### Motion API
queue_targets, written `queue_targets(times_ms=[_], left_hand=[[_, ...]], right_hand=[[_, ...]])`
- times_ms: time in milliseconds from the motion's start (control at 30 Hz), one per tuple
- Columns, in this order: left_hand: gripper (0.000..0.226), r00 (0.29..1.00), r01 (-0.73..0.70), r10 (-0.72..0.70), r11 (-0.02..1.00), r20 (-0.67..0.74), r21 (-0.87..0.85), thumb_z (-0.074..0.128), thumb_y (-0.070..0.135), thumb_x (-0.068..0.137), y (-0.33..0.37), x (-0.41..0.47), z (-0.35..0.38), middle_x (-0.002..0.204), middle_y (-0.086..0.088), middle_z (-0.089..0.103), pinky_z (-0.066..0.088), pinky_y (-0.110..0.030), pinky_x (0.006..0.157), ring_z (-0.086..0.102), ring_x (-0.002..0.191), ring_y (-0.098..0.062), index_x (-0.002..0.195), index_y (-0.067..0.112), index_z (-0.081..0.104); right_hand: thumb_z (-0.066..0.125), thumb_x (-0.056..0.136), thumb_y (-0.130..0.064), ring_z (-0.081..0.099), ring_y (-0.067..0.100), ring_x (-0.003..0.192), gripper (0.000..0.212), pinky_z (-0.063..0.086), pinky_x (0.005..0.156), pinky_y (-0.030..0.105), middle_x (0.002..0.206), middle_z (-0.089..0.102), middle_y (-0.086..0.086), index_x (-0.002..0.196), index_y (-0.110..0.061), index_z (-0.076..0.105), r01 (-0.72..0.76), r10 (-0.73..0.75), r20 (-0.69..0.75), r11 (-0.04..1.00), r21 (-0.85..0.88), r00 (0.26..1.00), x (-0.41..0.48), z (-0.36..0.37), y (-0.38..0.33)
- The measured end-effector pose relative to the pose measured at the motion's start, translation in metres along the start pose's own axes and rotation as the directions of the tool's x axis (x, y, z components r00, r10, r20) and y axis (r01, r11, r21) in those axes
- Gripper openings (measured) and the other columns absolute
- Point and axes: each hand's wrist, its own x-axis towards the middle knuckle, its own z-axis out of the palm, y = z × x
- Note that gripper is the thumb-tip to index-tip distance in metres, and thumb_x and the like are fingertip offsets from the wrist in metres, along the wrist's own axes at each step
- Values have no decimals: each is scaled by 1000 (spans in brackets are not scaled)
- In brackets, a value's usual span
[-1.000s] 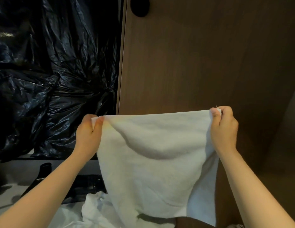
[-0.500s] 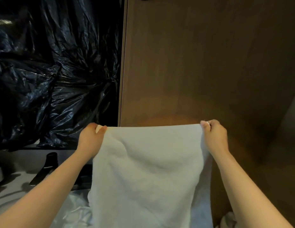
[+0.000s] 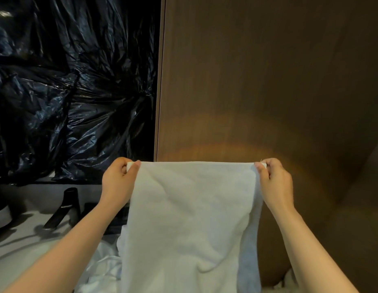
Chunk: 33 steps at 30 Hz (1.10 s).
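White towel (image 3: 188, 218) is being held up at lower centre of the frame, hanging before the wooden panel (image 3: 268, 81). Its top corners are being pinched, one by the left hand (image 3: 118, 180), one by the right hand (image 3: 275, 180), with the top edge being stretched level. Step judged: spreading ahead of a fold. The next move is likely calling for the corners to be brought together evenly.
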Motion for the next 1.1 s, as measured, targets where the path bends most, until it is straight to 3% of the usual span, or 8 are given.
queue_targets(times_ms=[200,267,367,467,600,733,933,1100], left_hand=[[20,998,50,-42,985,53,-163,54,38,94,30,-16,6,79,1,65,46,-27,58,62,72,-14,83,22,60],[21,993,63,-43,978,106,-197,54,37,95,40,-24,8,76,-1,67,51,-28,58,63,64,-13,86,20,61],[19,977,89,-47,975,206,-203,55,32,96,48,-39,12,68,-2,67,51,-23,53,59,47,-7,89,16,63],[19,959,156,-91,960,267,-233,56,27,95,40,-62,17,61,-4,65,45,-17,49,56,45,-6,90,11,64],[18,927,276,-178,920,330,-278,59,21,94,24,-97,24,63,-9,66,49,-21,52,59,50,-11,90,5,65],[15,903,347,-200,863,381,-368,60,16,93,14,-117,26,82,-19,69,58,-25,62,68,73,-28,92,2,66],[12,890,377,-203,832,407,-408,60,15,93,16,-123,20,86,-10,73,56,-19,62,71,78,-21,95,7,68],[11,886,370,-186,836,424,-405,61,18,91,23,-129,19,87,-2,75,59,-22,68,72,82,-17,96,13,69]], right_hand=[[60,95,-34,61,6,76,11,45,60,14,81,64,-12,88,-25,63,34,-26,-28,946,321,999,-11,-15,-30],[61,94,-34,62,1,78,10,47,55,9,78,65,-16,87,-29,64,33,-35,-4,916,400,999,-19,-16,-42],[61,94,-32,63,6,74,8,49,53,12,78,66,-17,88,-29,66,11,-49,73,894,448,996,-35,-10,-48],[61,94,-31,64,14,66,9,50,52,22,73,67,-11,91,-26,68,-75,-27,226,899,432,974,-59,1,-42],[63,93,-28,64,13,58,5,50,50,18,70,69,-6,95,-28,68,-196,13,359,855,479,933,-101,15,-30],[63,93,-24,66,16,59,12,51,52,18,75,71,-4,99,-34,67,-278,42,420,809,519,907,-123,24,-27],[64,92,-24,67,16,66,24,56,58,21,82,70,-9,104,-45,65,-240,-12,430,815,527,903,-124,27,-33],[59,95,-19,64,19,59,23,54,57,22,82,71,-5,105,-36,71,-202,-111,462,793,575,880,-128,24,-39]])
